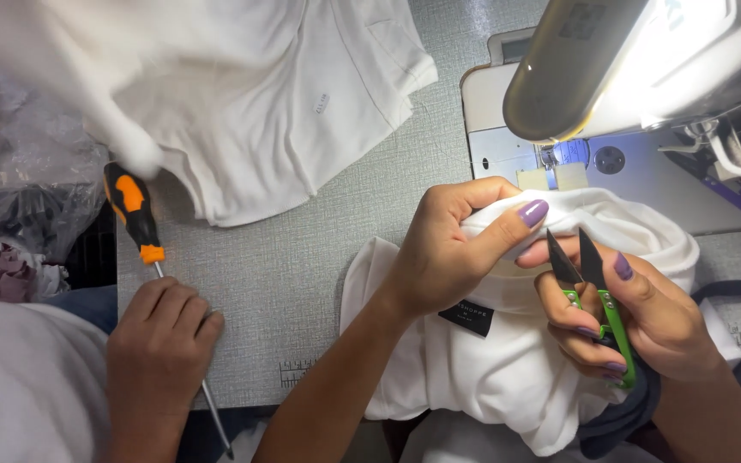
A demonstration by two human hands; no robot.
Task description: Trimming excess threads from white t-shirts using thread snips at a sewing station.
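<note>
Pinching a bunched fold of the white garment (508, 360) with my left hand (452, 253), I grasp one pair of green-handled thread snips (593, 296) in my right hand (636, 321), blades parted just beside my left thumb. That garment lies crumpled, soft and plain, with one small black label, directly in front of the sewing machine (636, 69). A second white garment (276, 103) lies well left of the machine. One orange-and-black screwdriver (143, 231) rests there too, under another person's hand (160, 343).
</note>
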